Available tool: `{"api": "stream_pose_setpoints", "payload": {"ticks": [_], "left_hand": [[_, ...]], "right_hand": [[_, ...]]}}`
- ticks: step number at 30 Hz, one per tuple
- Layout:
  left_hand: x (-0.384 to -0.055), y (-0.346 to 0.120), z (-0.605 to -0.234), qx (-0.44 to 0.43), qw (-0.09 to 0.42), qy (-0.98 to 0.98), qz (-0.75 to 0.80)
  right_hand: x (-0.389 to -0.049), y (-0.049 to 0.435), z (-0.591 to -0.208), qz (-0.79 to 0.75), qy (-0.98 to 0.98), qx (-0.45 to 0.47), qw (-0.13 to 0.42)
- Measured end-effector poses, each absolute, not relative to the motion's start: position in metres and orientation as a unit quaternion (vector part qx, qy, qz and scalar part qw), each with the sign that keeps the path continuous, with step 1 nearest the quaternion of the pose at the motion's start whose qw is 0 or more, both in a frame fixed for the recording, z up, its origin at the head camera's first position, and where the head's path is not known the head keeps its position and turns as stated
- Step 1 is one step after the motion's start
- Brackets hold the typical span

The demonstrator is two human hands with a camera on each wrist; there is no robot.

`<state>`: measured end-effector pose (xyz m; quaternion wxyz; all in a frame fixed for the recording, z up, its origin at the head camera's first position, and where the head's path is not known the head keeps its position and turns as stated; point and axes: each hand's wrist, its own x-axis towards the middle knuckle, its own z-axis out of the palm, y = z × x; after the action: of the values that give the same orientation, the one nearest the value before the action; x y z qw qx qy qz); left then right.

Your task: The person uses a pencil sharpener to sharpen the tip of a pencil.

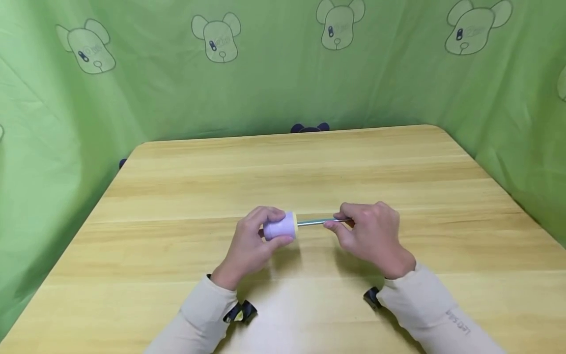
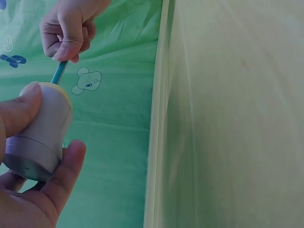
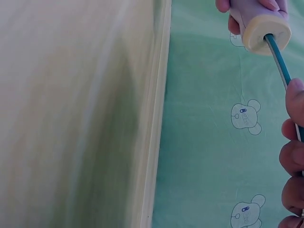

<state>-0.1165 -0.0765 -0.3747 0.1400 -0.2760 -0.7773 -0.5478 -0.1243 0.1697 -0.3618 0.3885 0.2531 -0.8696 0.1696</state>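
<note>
In the head view my left hand (image 1: pixel 252 241) holds a small lilac pencil sharpener (image 1: pixel 279 227) with a cream end, thumb on the near side and fingers on the far side. A teal pencil (image 1: pixel 311 222) with a pale stripe runs from the hole in that cream end. My right hand (image 1: pixel 371 231) grips the pencil between thumb and curled fingers. Both things are held above the table, the sharpener lying sideways. The right wrist view shows the pencil (image 3: pixel 279 59) entering the hole of the sharpener (image 3: pixel 267 33); its tip is hidden inside.
Beneath the hands spreads a wood-grain table (image 1: pixel 283 172) with rounded far corners. A green curtain (image 1: pixel 274 93) printed with bear heads hangs behind it and along both sides. Dark wrist devices (image 1: pixel 240 312) sit at the beige sleeves (image 1: pixel 199 314).
</note>
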Motion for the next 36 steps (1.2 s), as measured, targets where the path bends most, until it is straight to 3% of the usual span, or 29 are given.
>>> {"api": "stream_pose_setpoints", "payload": {"ticks": [4,10,13,16,24,36], "left_hand": [[-0.117,-0.078,-0.377,-0.286,0.173,-0.785,-0.521],[-0.119,-0.078,-0.378,-0.312,0.225,-0.791,-0.477],[-0.120,-0.079,-0.377,-0.310,0.229,-0.792,-0.473],[-0.120,-0.080,-0.375,-0.294,0.223,-0.796,-0.480],[-0.119,-0.082,-0.373,-0.274,0.186,-0.781,-0.529],[-0.117,-0.081,-0.372,-0.276,0.206,-0.761,-0.550]], "right_hand": [[-0.121,0.167,-0.360,0.172,-0.900,0.225,0.331],[-0.118,0.167,-0.354,0.206,-0.946,0.206,0.143],[-0.120,0.168,-0.356,0.232,-0.942,0.217,0.105],[-0.123,0.169,-0.360,0.265,-0.922,0.236,0.153],[-0.127,0.168,-0.363,0.256,-0.838,0.283,0.390],[-0.129,0.168,-0.365,0.233,-0.791,0.312,0.472]]}}
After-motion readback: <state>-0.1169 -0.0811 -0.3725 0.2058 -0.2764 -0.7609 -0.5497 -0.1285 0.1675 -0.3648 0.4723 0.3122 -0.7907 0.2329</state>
